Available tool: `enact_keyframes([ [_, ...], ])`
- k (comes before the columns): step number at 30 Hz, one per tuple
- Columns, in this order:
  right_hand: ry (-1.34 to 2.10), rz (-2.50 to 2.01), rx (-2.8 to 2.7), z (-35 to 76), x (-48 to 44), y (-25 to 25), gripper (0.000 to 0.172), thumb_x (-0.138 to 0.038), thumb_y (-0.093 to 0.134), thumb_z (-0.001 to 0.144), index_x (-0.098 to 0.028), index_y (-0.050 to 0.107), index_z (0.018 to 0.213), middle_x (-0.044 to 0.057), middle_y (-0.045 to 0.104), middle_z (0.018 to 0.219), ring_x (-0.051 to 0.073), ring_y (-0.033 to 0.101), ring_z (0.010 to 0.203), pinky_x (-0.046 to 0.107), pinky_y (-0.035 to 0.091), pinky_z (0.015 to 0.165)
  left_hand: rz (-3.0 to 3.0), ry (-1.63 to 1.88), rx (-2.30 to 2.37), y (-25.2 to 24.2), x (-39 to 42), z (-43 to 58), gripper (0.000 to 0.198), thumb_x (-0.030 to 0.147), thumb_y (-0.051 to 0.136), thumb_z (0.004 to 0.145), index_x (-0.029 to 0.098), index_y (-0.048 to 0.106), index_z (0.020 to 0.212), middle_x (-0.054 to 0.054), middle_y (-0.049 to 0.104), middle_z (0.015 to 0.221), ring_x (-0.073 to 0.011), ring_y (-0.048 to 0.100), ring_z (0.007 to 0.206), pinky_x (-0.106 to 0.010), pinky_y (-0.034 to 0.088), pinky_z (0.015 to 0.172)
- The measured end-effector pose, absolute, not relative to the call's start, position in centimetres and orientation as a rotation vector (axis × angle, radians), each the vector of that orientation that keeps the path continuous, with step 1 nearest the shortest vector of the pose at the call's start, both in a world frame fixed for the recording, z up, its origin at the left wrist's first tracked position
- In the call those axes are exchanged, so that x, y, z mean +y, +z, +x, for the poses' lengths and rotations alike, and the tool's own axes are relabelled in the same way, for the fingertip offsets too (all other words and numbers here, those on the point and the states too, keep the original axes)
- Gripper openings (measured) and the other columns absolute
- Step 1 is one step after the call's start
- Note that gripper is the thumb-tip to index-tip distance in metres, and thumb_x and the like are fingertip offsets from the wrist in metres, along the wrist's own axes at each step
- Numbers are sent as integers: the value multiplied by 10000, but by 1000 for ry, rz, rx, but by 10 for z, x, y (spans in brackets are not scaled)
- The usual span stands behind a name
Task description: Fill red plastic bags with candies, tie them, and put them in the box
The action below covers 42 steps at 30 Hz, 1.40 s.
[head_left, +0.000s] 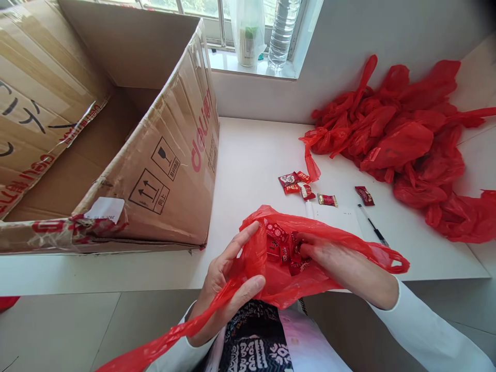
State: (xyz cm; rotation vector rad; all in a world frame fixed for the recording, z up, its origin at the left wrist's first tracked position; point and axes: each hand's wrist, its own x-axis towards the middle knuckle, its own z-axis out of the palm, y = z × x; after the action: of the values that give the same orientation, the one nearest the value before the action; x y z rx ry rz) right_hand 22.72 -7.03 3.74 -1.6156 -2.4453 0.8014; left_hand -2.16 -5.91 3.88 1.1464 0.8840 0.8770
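A thin red plastic bag [302,294] is spread at the near edge of the white table, with several red-wrapped candies [277,232] inside it. My left hand [222,281] grips the bag's left side, its thumb and fingers pressing the plastic and one long handle trailing over the wrist. Reaching into the bag's mouth, my right hand [323,256] is among the candies. Its fingertips are hidden there, so I cannot tell whether they hold one. Just beyond the bag lie several loose wrapped candies [306,191], one with gold ends and another dark red one farther right.
A big open cardboard box [170,175] stands at the left. Crumpled red bags [411,129] are heaped at the back right. A black pen [372,225] and a white paper [341,217] lie beyond my right hand. A water bottle [284,33] is on the windowsill.
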Motion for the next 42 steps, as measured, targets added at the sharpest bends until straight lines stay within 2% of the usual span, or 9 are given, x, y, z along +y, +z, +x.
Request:
enact_keyframes([
  [3,858,-1620,-2537,225,-65,43,273,1,391,728,-220,544,775,3,633,900,162,592,745,274,467,608,1157,847,871,40,-59,-22,653,272,673,797,277,420,1398,-31,437,1463,-236,403,1344,-283,357,1099],
  [8,793,-1646,-2493,228,-65,45,315,11,377,751,-224,571,832,4,643,915,152,607,733,259,460,603,1176,862,902,42,-60,-20,632,296,678,788,275,452,1378,-31,444,1458,-255,380,1358,-316,320,1126],
  [13,829,-1665,-2327,234,-59,43,238,-117,390,882,-240,585,941,-2,670,858,153,624,702,274,483,620,1130,871,874,39,-60,-22,608,312,672,787,251,477,1360,-51,448,1454,-279,394,1347,-353,334,1123],
  [19,728,-1726,-2160,240,-53,46,208,-208,395,918,-231,592,981,33,681,944,184,652,836,312,515,705,1202,775,828,36,-57,-29,649,294,670,796,291,422,1396,-37,400,1486,-296,339,1378,-411,307,1143],
  [26,654,-1805,-2179,238,-63,63,200,-269,417,929,-251,616,945,7,686,833,166,638,682,308,500,642,1194,778,805,36,-58,-30,612,297,647,822,319,420,1389,-20,388,1494,-280,356,1370,-379,297,1147],
  [30,608,-1723,-1886,250,-74,93,149,-339,561,866,-287,685,931,3,714,862,172,660,713,295,520,649,1168,802,819,36,-58,-30,610,303,650,819,309,427,1387,-28,382,1498,-280,352,1373,-357,316,1135],
  [33,411,-1769,-1366,280,-71,107,219,-396,671,776,-272,689,955,25,710,878,170,652,721,298,530,670,1129,843,835,35,-59,-28,625,306,649,820,294,413,1398,-38,382,1497,-286,337,1379,-367,286,1152],
  [38,657,-1892,-1347,330,-24,53,392,-493,648,719,-168,679,934,80,700,840,165,621,667,302,507,623,1145,853,793,30,-58,-27,679,305,647,823,269,352,1433,-42,335,1521,-282,295,1399,-373,216,1182],
  [42,659,-1940,-1383,337,9,0,376,-479,641,689,-149,695,860,84,702,763,196,636,649,337,517,612,1179,826,766,29,-58,-29,688,294,647,822,269,341,1438,-38,329,1525,-281,296,1398,-367,228,1178],
])
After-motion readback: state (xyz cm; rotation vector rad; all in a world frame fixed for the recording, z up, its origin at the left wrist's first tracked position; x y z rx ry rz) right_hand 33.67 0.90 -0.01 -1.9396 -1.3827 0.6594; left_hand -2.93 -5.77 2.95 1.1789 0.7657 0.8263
